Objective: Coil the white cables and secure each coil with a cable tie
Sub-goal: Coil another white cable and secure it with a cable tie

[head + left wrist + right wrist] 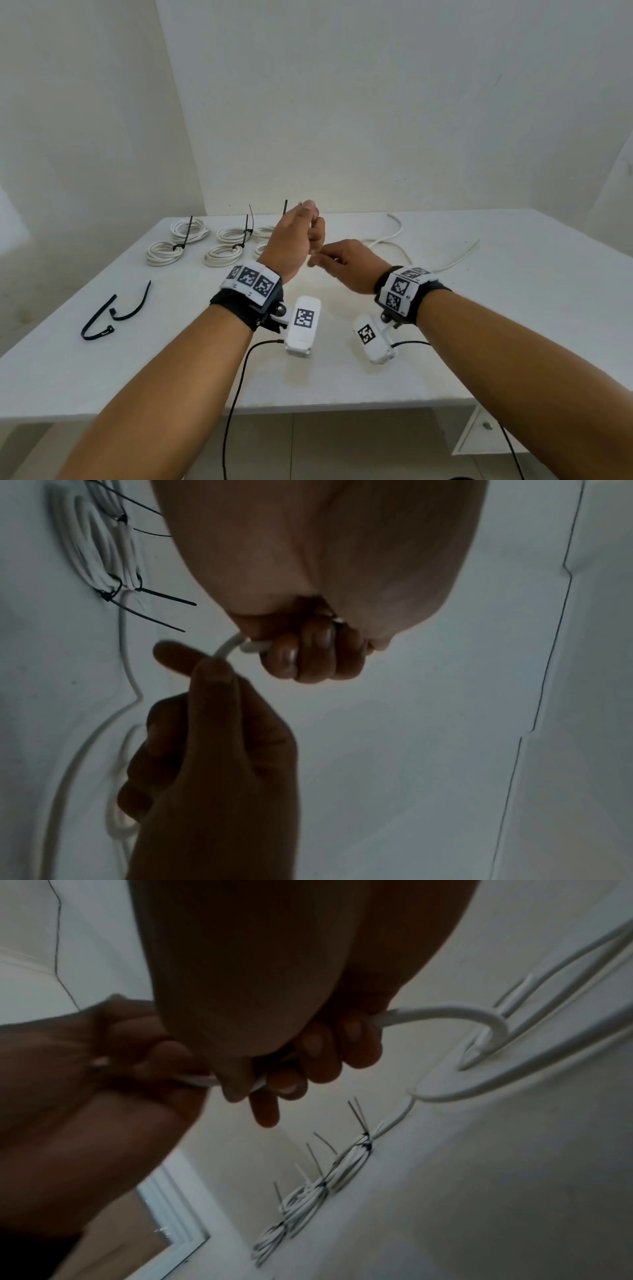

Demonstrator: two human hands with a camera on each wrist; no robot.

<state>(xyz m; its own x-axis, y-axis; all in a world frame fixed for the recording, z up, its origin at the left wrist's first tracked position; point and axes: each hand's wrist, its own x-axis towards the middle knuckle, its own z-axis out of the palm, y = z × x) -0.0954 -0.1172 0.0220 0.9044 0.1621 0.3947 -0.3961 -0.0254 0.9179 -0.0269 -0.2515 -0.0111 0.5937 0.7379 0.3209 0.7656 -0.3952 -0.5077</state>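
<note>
A loose white cable (399, 228) trails over the white table (496, 325) towards both hands, which are raised above the table's middle. My left hand (313, 226) is the higher one, and its curled fingers grip the cable's end (255, 646). Just right of it and lower, my right hand (325, 258) holds the same cable (445, 1014), which passes through its curled fingers (318, 1053) and runs down to the table. A short arc of cable spans the gap between the two hands. Two loose black cable ties (99, 317) lie at the near left.
Several white coils (190, 231), each bound with a black tie, lie in rows at the back left, and my left hand hides some of them. White walls stand close behind the table. A white drawer unit (479, 431) sits under its right front edge. Camera leads hang from both wrists.
</note>
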